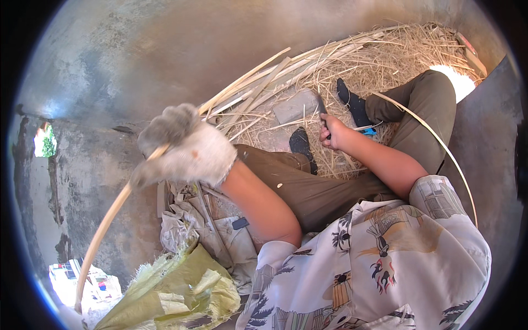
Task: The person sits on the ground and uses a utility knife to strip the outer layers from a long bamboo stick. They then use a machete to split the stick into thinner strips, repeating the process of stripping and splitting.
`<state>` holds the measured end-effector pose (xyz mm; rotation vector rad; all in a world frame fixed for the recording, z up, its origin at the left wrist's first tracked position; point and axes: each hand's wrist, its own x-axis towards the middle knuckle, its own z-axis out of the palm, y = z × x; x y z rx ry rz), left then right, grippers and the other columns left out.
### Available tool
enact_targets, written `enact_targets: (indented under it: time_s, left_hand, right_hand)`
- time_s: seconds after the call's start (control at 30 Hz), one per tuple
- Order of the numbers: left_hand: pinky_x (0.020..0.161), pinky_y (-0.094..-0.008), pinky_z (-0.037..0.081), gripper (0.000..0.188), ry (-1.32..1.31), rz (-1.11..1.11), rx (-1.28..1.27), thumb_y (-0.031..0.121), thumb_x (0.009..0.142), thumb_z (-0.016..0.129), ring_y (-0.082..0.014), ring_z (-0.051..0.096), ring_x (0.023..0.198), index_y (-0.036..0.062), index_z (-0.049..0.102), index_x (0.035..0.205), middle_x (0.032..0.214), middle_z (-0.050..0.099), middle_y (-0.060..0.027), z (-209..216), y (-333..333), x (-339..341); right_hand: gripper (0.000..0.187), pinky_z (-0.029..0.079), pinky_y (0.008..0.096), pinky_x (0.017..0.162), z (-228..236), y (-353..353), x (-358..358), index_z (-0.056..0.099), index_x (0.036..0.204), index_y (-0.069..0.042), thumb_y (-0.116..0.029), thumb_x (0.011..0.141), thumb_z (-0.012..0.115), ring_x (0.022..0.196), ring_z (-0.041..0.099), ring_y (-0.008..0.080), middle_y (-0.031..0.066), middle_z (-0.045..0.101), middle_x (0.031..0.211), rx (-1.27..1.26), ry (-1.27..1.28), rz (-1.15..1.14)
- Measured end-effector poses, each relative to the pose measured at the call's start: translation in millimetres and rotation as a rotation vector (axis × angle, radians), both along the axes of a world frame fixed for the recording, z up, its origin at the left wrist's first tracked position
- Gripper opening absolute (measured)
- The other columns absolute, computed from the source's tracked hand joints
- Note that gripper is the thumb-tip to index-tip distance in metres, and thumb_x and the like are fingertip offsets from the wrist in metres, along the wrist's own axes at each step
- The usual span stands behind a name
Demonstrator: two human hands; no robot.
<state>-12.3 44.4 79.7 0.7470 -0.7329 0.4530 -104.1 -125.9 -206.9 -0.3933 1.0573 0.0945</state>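
Observation:
My left hand (181, 148), in a dirty white work glove, is raised at the left and closed around a pale bamboo strip (113, 212). The strip bends down toward the lower left. Beyond the glove, other strips make it hard to tell where this one runs. My bare right hand (333, 133) is closed around the handle of a knife (320, 103), its dark blade pointing up and away. The knife is near a grey block (295, 107) on the floor, between my feet and the strips. The handle is mostly hidden by my fingers.
Long bamboo strips (319, 60) and a heap of shavings (407, 55) lie along the far wall. A thin curved strip (440, 140) crosses my right leg. Something blue (367, 131) sits beside my right wrist. A yellowish woven sack (181, 289) and crumpled cloth (181, 225) lie lower left.

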Motion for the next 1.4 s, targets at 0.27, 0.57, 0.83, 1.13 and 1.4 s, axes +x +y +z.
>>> enact_targets:
  time_s: [0.27, 0.57, 0.83, 1.13, 1.4]
  left_hand:
    - [0.09, -0.0441, 0.054, 0.086, 0.531, 0.192, -0.036, 0.088, 0.086, 0.026, -0.0258, 0.063, 0.083, 0.007, 0.054, 0.083, 0.075, 0.058, -0.0116, -25.9, -41.4, 24.0]
    - [0.092, -0.0465, 0.053, 0.07, 0.211, 0.107, 0.223, 0.075, 0.087, 0.053, -0.0259, 0.061, 0.097, 0.0051, 0.057, 0.093, 0.097, 0.058, -0.0119, -29.8, -24.0, 21.2]
    - [0.09, -0.0486, 0.054, 0.051, 0.154, -0.078, 0.173, 0.046, 0.089, 0.072, -0.0259, 0.06, 0.098, 0.0079, 0.051, 0.116, 0.102, 0.057, -0.0105, -18.4, -10.3, 15.6]
    - [0.046, -0.0265, 0.022, 0.05, -0.023, 0.055, 0.078, 0.065, 0.096, 0.05, -0.0076, 0.023, 0.05, 0.0153, 0.054, 0.091, 0.055, 0.027, 0.0063, 21.4, 8.1, -18.4]
    - [0.041, -0.0273, 0.011, 0.074, -0.069, -0.658, 0.033, 0.09, 0.083, 0.03, -0.0079, 0.01, 0.039, 0.0211, 0.026, 0.056, 0.043, 0.018, 0.0052, -5.4, 11.2, 3.7]
  right_hand:
    - [0.036, 0.017, 0.027, 0.04, 0.5, -4.8, -0.9, 0.037, 0.076, -0.018, -0.043, 0.101, 0.047, 0.04, 0.033, 0.0079, -0.0065, 0.032, 0.054, 0.121, -0.095, -0.161]
    - [0.036, 0.017, 0.0274, 0.039, 19.4, -4.7, 0.2, 0.037, 0.075, -0.018, -0.041, 0.101, 0.049, 0.041, 0.034, 0.0078, -0.0057, 0.034, 0.058, 0.083, -0.129, -0.154]
    - [0.036, 0.017, 0.0267, 0.039, 25.1, -5.8, -0.5, 0.036, 0.075, -0.018, -0.04, 0.1, 0.049, 0.041, 0.034, 0.0073, -0.0061, 0.034, 0.058, 0.127, -0.108, -0.147]
    - [0.035, 0.017, 0.0266, 0.039, 28.2, -3.2, -2.2, 0.037, 0.076, -0.018, -0.039, 0.1, 0.051, 0.041, 0.034, 0.0072, -0.0066, 0.034, 0.059, 0.108, -0.112, -0.117]
    - [0.032, 0.035, 0.0307, 0.045, 133.5, 29.0, -35.0, 0.056, 0.091, -0.007, -0.039, 0.1, 0.058, 0.051, 0.044, 0.0084, -0.0032, 0.046, 0.061, -0.894, -0.476, 0.251]
